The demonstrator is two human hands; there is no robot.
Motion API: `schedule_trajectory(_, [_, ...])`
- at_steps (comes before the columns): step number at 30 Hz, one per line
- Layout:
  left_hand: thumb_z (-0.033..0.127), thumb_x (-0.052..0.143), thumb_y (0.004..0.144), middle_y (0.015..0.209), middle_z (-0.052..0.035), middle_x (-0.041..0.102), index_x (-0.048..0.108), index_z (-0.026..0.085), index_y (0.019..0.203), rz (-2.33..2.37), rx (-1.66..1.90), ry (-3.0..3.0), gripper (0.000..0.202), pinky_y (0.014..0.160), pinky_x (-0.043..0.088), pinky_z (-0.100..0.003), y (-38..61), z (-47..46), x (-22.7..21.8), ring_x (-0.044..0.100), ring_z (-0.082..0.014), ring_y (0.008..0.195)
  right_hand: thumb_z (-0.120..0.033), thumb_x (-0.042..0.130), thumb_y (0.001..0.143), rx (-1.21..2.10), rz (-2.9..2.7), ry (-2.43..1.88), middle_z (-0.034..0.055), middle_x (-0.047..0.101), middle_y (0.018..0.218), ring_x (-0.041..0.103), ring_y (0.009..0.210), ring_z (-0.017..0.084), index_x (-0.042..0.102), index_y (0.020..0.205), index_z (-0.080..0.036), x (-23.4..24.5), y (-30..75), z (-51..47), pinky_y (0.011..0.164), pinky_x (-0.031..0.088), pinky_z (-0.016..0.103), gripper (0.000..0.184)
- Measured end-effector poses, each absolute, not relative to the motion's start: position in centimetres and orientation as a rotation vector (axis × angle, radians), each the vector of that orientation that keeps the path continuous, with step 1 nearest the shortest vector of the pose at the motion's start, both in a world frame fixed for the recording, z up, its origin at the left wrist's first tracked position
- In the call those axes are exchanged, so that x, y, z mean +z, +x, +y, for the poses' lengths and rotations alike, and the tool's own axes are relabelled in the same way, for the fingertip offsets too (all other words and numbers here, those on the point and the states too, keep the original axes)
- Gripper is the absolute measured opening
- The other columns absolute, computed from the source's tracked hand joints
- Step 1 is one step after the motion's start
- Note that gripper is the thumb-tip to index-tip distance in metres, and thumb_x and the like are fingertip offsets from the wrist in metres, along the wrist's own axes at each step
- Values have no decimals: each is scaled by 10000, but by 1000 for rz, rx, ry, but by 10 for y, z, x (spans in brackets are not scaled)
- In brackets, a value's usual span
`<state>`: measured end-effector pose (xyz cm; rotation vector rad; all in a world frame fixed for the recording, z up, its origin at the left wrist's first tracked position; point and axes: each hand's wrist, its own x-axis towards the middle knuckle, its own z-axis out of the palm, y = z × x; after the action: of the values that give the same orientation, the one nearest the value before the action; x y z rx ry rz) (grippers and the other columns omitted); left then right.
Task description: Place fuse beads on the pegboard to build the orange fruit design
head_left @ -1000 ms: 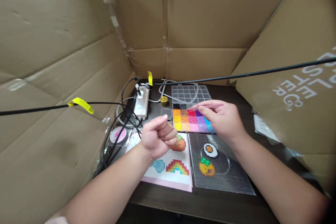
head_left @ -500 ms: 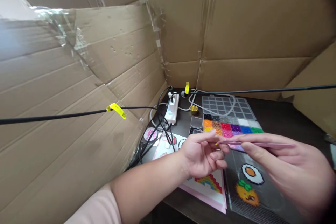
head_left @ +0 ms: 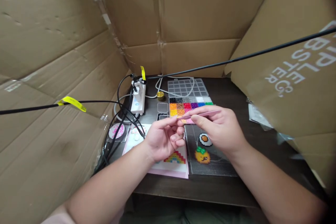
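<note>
The right hand (head_left: 224,127) comes in from the lower right, its wrist nearly straight, thumb and fingers pinching a pair of pink tweezers (head_left: 207,113) that point leftward. The left hand (head_left: 162,141) comes from the lower left with its palm turned upward, the lower fingers curled in loosely. Its thumb and forefinger meet at the tweezers' tip; whether they grip a bead there cannot be told. The tweezers show in front of the near rows of the bead box (head_left: 187,106), whose compartments hold beads sorted by colour.

Just on the near side of the bead box, a clear pegboard (head_left: 219,168) carries a fried-egg design (head_left: 205,140) and an orange smiling one (head_left: 202,156). Left of that, toward the person from the box, is a pattern sheet (head_left: 157,168) with a rainbow, partly covered by the left hand. A gridded lid (head_left: 187,86) adjoins the box's far side. Left of the box on the dark surface (head_left: 210,192) are a gold tin (head_left: 160,96) and a white power strip (head_left: 138,103).

Well right of the box, a cardboard wall (head_left: 262,52) bears upside-down white letters, "PLE" and "BSTER" among them. A yellow tag (head_left: 75,104) on a black cable (head_left: 31,109), well left of the box, has print too small to read.
</note>
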<state>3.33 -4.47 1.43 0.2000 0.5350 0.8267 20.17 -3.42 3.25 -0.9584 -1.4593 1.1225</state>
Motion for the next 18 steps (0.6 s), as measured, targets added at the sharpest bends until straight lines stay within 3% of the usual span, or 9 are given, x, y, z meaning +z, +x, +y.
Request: schedule_trajectory(18, [154,408,949,708,-63,630,686,53,838,383,943,376,315,463,412,-191,36,-44,5,427,-42,419,-316,765,750,1250,-1319,-895,65,778,841,738,762,204,763,823,-199,25,204,-28,697,609,315,137])
